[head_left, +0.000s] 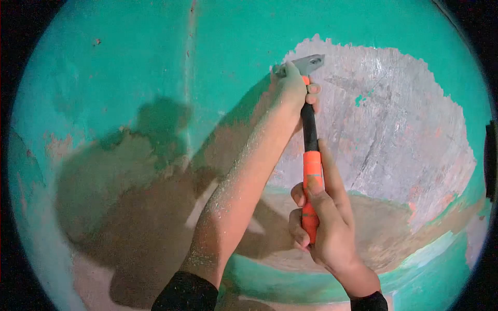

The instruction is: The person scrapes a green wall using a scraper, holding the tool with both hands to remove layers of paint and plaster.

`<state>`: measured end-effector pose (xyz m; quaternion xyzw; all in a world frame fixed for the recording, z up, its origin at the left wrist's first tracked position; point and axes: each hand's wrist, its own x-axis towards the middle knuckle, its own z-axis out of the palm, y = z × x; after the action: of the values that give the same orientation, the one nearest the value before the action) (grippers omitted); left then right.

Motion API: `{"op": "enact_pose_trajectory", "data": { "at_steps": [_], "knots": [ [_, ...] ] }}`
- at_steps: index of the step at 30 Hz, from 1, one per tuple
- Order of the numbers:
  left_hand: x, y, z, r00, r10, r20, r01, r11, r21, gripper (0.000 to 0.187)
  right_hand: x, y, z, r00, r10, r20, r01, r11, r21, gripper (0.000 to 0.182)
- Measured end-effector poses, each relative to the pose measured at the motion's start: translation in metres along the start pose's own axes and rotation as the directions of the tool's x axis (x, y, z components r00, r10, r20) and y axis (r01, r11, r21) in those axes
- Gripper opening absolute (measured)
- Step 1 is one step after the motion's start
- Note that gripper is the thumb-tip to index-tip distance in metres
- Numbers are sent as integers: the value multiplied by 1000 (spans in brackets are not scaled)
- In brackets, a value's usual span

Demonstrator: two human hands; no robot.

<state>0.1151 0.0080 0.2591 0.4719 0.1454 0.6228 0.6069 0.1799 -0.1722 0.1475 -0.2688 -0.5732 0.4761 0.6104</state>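
Both of my hands are on a long-handled paint scraper with a black and orange handle. Its grey head lies against the wall at the upper left edge of a bare patch. My left hand is closed around the top of the handle, its thumb on the head. Lower down, my right hand wraps the orange grip, with the thumb lying along it. Pale flakes cling to my left forearm.
Green paint covers much of the wall around the greyish bare patch. A curved ledge runs below it. To the left, my shadow falls across worn paint, and a vertical seam runs down the wall.
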Motion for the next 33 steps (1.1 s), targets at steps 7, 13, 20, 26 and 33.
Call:
{"op": "enact_pose_trajectory", "data": {
  "at_steps": [7, 13, 20, 26, 33],
  "knots": [
    [21, 9, 5, 1000, 28, -4, -28, 998, -48, 52, 10, -15, 8, 999, -27, -28, 26, 999, -36, 61],
    [18, 27, 12, 999, -36, 22, 37, 998, -50, 51, 18, -21, 11, 997, -76, -23, 75, 997, -25, 61],
    [4, 20, 15, 982, -187, -17, 187, 982, 9, 51, 9, -7, 13, 997, -65, -42, 66, 998, 18, 60],
    [11, 20, 14, 995, -95, 33, 96, 994, -43, 51, 19, -13, 19, 992, -105, -66, 109, 993, 52, 61],
    [13, 17, 18, 996, -79, 52, 83, 993, -81, 51, 13, -24, 19, 992, -87, -86, 88, 996, 11, 64]
  ]
}}
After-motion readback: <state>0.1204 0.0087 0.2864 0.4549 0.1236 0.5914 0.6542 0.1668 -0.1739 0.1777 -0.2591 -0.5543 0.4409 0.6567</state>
